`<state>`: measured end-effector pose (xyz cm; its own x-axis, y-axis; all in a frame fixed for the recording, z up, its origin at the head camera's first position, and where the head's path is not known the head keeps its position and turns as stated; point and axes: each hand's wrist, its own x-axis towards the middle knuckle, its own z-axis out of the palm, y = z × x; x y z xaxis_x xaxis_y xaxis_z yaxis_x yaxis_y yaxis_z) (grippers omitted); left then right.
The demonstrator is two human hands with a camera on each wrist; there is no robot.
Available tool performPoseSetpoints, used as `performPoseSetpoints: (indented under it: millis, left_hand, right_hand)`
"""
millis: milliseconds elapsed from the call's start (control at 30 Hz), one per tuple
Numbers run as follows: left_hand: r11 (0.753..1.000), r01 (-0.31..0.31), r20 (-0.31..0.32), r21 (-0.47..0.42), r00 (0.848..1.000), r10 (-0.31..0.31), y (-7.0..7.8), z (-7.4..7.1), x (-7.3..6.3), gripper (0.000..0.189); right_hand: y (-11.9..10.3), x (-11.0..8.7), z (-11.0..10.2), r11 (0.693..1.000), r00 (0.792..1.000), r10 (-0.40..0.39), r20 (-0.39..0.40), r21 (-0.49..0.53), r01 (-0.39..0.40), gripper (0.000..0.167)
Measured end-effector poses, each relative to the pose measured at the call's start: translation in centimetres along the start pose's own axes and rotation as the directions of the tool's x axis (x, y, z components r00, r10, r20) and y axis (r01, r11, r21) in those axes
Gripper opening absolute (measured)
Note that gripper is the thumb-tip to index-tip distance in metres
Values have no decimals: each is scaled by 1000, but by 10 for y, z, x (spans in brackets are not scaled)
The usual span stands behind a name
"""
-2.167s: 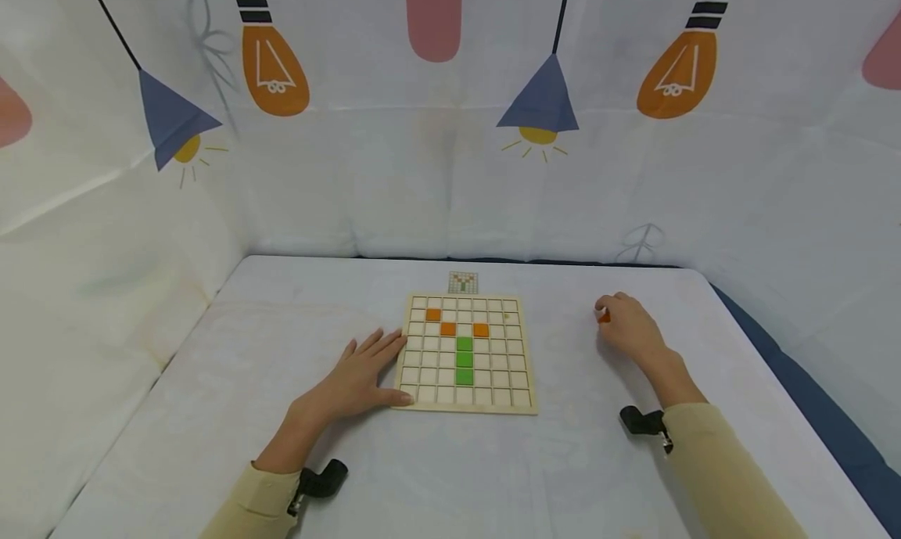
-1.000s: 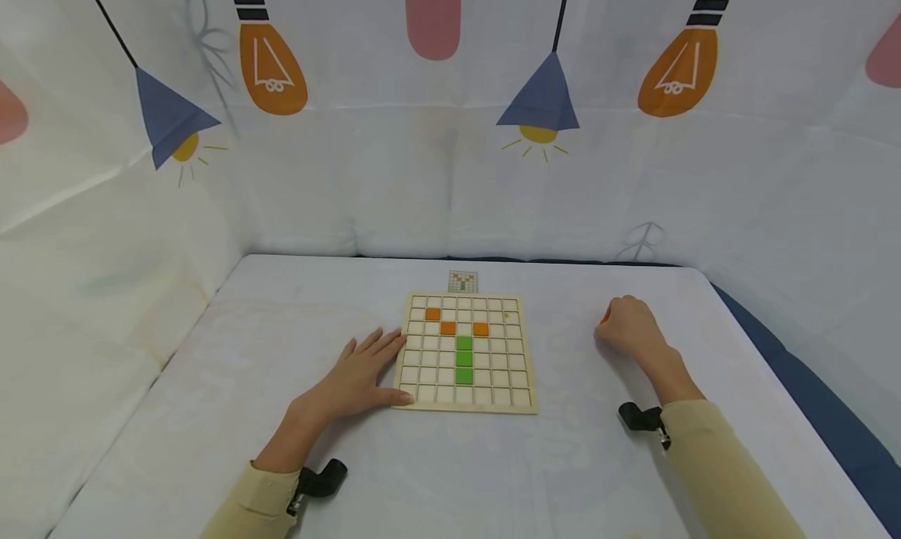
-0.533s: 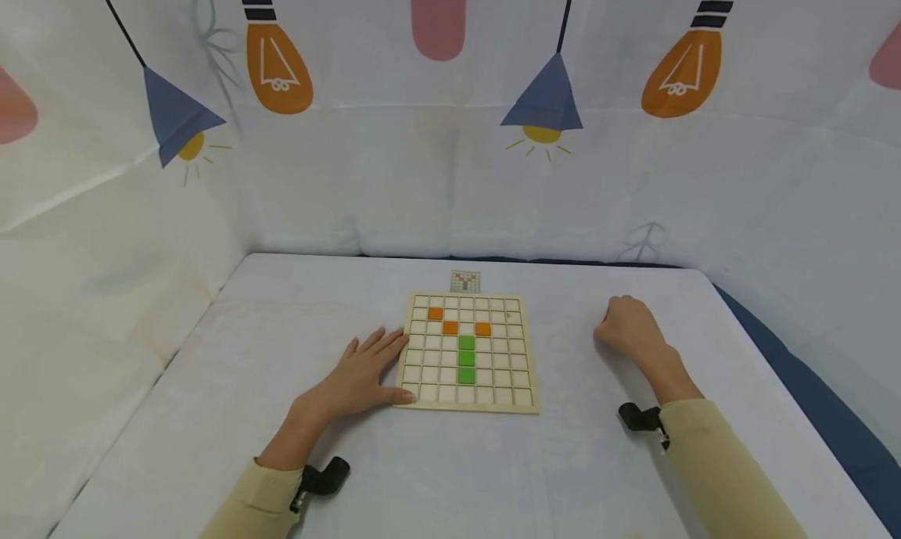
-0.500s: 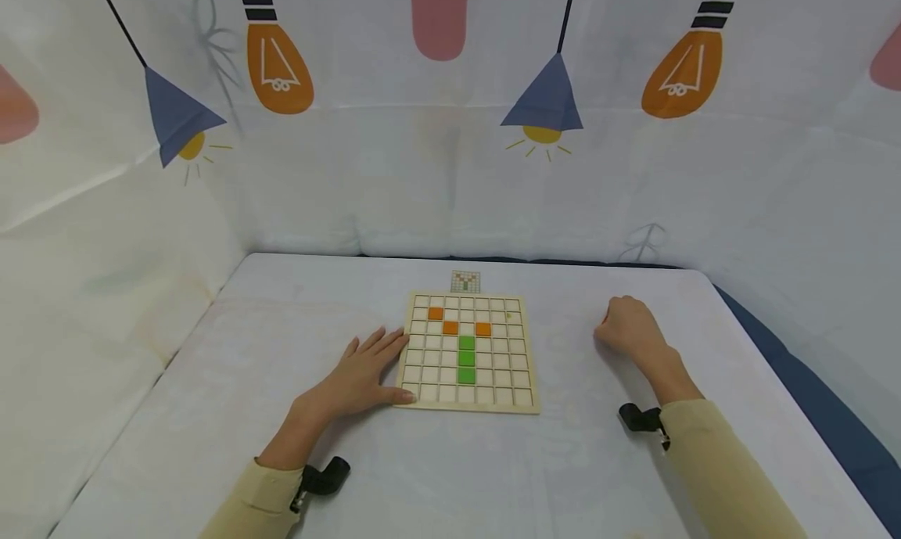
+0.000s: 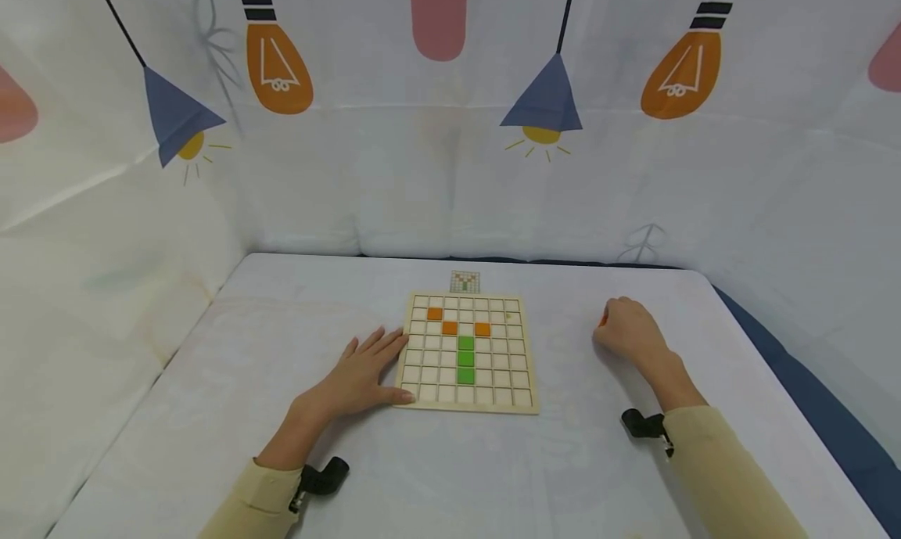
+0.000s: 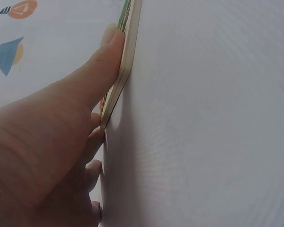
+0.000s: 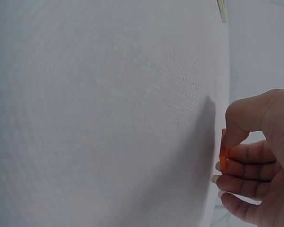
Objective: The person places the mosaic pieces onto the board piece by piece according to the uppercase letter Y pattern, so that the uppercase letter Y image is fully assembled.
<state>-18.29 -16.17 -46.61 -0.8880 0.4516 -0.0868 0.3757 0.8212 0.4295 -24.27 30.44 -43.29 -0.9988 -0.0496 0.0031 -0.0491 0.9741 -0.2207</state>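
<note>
A wooden grid board (image 5: 528, 406) lies flat on the white table, with orange tiles (image 5: 482, 329) and a column of green tiles (image 5: 465, 359) in its cells. My left hand (image 5: 359, 376) rests at the board's left side, fingers spread and straight, the thumb on its near left corner; the left wrist view shows the thumb over the board's edge (image 6: 128, 52). Off to the right of the board, my right hand (image 5: 629, 332) pinches an orange tile (image 7: 223, 150) between thumb and fingers, close over the table. In the head view the hand hides most of that tile.
Directly behind the board lies a small pattern card (image 5: 464, 282) with a printed grid. White cloth (image 5: 450, 187) printed with lamps and bulbs hangs behind the table (image 5: 549, 476). Dark blue fabric (image 5: 809, 382) shows past the table's right edge.
My right hand has turned over slightly, with its fingers closing in around the orange tile, and then stays in nearly the same place. The left hand and the tiles on the board have not moved.
</note>
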Motion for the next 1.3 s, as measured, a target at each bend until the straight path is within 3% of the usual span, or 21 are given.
performPoseSetpoints:
  millis: [567,1300]
  left_hand:
    - [1000,-5,2,-1,1000,5,3,-3,-2,101]
    - [1000,-7,-7,-17,1000,7,0,1,-1,102]
  right_hand:
    - [-8,-1,6,998,998,-65,-25,19,65,26]
    - [-35,1,11,992,990,-128,-56,-1,129,28]
